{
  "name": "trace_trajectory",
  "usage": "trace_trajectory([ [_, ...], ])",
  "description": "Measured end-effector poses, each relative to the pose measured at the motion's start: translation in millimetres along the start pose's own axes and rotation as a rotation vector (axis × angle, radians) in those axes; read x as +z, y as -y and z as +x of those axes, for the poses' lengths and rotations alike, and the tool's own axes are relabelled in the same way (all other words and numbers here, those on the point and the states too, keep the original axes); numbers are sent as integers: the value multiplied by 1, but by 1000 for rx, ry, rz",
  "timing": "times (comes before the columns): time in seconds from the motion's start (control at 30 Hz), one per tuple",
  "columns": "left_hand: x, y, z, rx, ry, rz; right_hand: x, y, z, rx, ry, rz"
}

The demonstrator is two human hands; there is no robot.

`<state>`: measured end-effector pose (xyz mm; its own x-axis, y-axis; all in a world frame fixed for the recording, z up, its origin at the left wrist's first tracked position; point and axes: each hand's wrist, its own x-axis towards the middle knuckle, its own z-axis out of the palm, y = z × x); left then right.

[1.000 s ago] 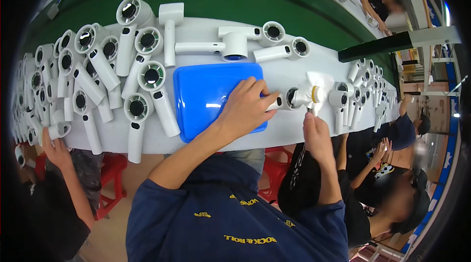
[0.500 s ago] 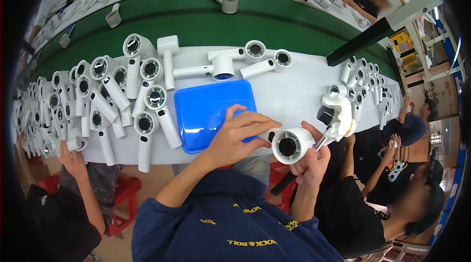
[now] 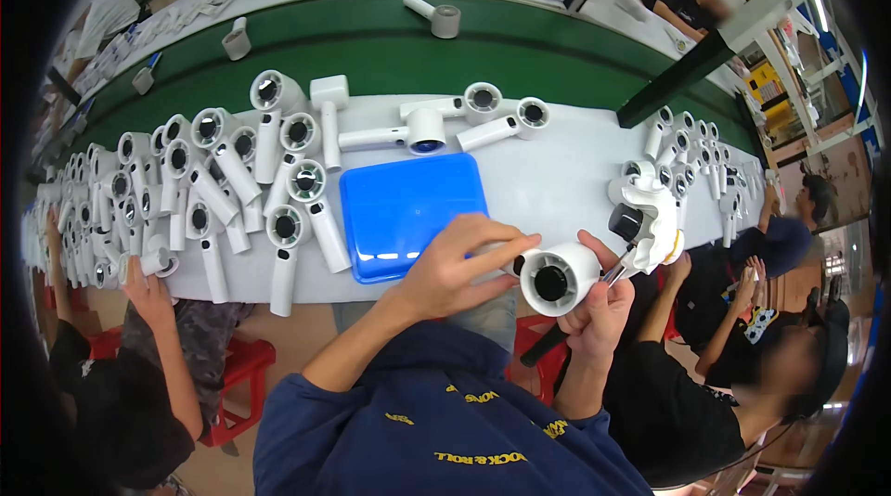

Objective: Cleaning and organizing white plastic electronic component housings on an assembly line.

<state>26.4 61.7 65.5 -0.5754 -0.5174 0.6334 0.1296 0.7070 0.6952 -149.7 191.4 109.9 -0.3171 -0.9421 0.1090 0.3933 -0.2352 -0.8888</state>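
Over the table's near edge is a white handheld fan [image 3: 561,279], its round head turned toward me with a dark hub in the middle. My left hand [image 3: 459,269] has its fingers closed at the handle end, beside the small dark button; most of the handle is hidden. Around the head's right side and underside curls my right hand [image 3: 599,310]. That hand also holds a slim tool [image 3: 544,346] with a black handle and a thin metal end, whose exact kind I cannot make out. A crumpled white cloth [image 3: 657,227] is just beyond the right hand, next to a black round part [image 3: 626,221].
A blue tray [image 3: 413,218] lies left of centre. Many white fans [image 3: 197,218] crowd the table's left, with more [image 3: 682,143] at right. Behind runs a green belt [image 3: 353,41] carrying a few fans. A dark post [image 3: 677,78] stands at back right. Co-workers sit on both sides.
The view has shifted slightly. Both hands keep hold of the fan, which sits a little farther right, and the left fingers have moved closer along its head.
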Motion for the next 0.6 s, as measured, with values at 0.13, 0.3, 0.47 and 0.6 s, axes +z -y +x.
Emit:
trace_trajectory([
  [0.13, -5, 7, -9, 50, -34, 10, -7, -14, 2, 155, -147, -139],
  [0.3, 4, 13, -27, -216, 7, -123, -30, -45, 6, 251, -307, -135],
  [0.47, -6, 12, -50, -395, -6, -149, -26, -64, 42, 328, -271, -253],
  [0.6, -26, 14, -73, -505, -52, -348, -48, -86, 74, 289, -180, -157],
])
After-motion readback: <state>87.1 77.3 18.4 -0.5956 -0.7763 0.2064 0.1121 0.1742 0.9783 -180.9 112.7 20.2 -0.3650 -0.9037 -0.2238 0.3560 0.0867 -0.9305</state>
